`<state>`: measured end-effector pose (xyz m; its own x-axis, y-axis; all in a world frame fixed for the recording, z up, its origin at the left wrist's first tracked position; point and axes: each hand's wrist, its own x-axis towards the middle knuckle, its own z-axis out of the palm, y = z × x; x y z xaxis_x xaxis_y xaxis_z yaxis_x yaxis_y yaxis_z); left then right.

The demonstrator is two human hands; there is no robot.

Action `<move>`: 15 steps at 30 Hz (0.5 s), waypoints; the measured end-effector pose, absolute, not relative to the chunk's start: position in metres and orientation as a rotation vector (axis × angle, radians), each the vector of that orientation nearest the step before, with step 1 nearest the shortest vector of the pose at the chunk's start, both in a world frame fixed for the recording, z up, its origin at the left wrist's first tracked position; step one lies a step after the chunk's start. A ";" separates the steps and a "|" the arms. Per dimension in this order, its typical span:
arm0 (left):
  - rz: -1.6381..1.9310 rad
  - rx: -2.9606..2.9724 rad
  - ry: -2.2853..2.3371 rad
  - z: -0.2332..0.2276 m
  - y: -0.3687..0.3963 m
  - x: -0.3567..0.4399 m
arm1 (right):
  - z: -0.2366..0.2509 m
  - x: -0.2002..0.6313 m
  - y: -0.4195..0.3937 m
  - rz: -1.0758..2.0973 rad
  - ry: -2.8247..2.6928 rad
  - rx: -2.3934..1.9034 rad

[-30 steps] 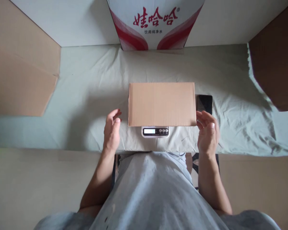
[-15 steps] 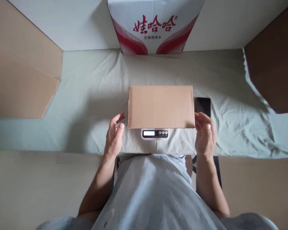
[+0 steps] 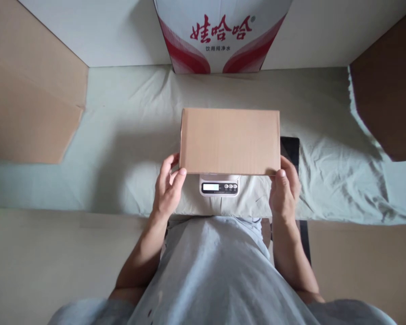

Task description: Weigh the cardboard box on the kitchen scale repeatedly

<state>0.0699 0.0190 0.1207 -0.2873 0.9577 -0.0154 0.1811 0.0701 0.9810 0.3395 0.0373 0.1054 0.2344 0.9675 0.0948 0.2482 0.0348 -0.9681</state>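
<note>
Grip: left hand (image 3: 167,192) and right hand (image 3: 284,194) partly curled, clasping opposite ends of small carton (image 3: 230,141) | position: carton above scale (image 3: 219,187), contact hidden | long axis: left-right, hand to hand | nearer: neither, both at near corners

A person wears a loose, grey-blue fabric shirt (image 3: 216,271), light catching its lengthwise folds | short matching sleeves (image 3: 88,311), forearms (image 3: 140,259) bare | small dark mark (image 3: 149,312) and pale fleck (image 3: 160,296) on the shirt's left side | hands (image 3: 169,194) bare
</note>
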 end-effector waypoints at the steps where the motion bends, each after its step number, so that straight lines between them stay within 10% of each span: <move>1: 1.317 1.186 1.575 0.123 0.025 0.070 | 0.106 0.339 0.043 0.829 -1.234 -1.415; 15: 1.450 1.149 1.498 0.109 0.130 0.069 | 0.099 0.324 0.143 0.878 -1.296 -1.168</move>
<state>0.0690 0.1300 0.1087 -0.3223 0.9438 0.0726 0.1034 -0.0411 0.9938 0.3238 0.1427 0.0992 0.1178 0.9620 0.2465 0.1274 0.2315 -0.9645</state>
